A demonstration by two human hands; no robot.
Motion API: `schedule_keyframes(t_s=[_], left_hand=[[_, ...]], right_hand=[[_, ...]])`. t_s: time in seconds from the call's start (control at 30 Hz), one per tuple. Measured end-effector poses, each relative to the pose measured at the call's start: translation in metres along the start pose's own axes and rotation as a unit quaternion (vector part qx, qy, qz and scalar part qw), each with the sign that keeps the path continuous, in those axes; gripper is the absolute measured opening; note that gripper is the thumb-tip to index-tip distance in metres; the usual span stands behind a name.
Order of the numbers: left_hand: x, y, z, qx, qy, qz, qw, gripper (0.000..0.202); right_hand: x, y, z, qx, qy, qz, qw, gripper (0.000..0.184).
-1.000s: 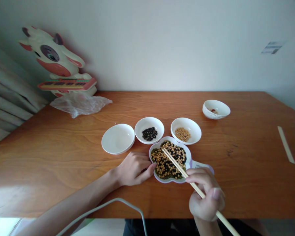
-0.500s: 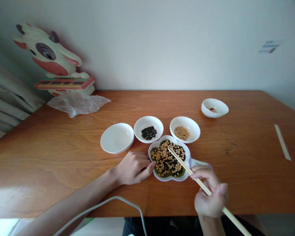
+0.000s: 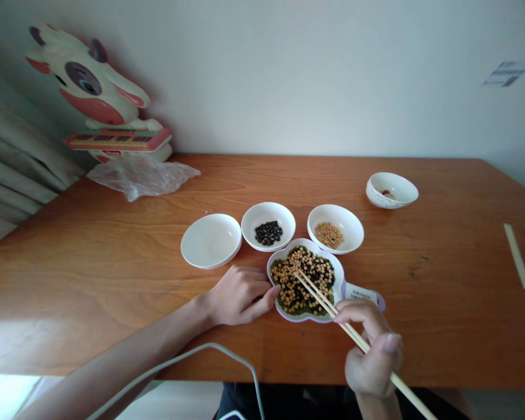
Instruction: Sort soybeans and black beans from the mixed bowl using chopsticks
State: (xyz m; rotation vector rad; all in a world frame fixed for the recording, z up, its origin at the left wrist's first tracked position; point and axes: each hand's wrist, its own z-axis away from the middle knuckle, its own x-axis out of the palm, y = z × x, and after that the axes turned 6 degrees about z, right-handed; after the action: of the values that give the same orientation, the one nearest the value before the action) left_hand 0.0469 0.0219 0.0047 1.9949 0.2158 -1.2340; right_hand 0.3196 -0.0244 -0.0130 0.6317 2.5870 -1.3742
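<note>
My right hand (image 3: 371,347) is closed around a pair of wooden chopsticks (image 3: 350,332). Their tips, slightly apart, reach into the yellow and black beans (image 3: 304,280) in a white, lilac-rimmed, flower-shaped dish (image 3: 308,318) with a short handle. Whether a bean sits between the tips I cannot tell. At the dish's left side, my left hand (image 3: 242,296) rests on the table with curled fingers, its thumb against the rim. Behind the dish stand a white bowl of black beans (image 3: 269,233), a white bowl of yellow beans (image 3: 329,235) and an empty white bowl (image 3: 210,240).
A patterned bowl (image 3: 392,201) with a few small bits stands at the back right. A cow-shaped toy keyboard (image 3: 120,140) and a crumpled plastic bag (image 3: 146,178) are at the back left. A pale strip (image 3: 518,256) lies far right; a cable (image 3: 192,351) crosses over my left forearm.
The chopstick tips have spread slightly apart and shifted a little left and down within the dish. My left hand stays at the rim. The view has shifted slightly.
</note>
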Motion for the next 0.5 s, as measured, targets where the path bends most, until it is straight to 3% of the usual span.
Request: schedule_keyframes(t_s=[0.5], left_hand=[[-0.001, 0.0004, 0.0, 0.0, 0.003, 0.004, 1.0, 0.047]], right_hand=[[-0.0019, -0.0046, -0.0005, 0.017, 0.024, -0.017, 0.999, 0.08]])
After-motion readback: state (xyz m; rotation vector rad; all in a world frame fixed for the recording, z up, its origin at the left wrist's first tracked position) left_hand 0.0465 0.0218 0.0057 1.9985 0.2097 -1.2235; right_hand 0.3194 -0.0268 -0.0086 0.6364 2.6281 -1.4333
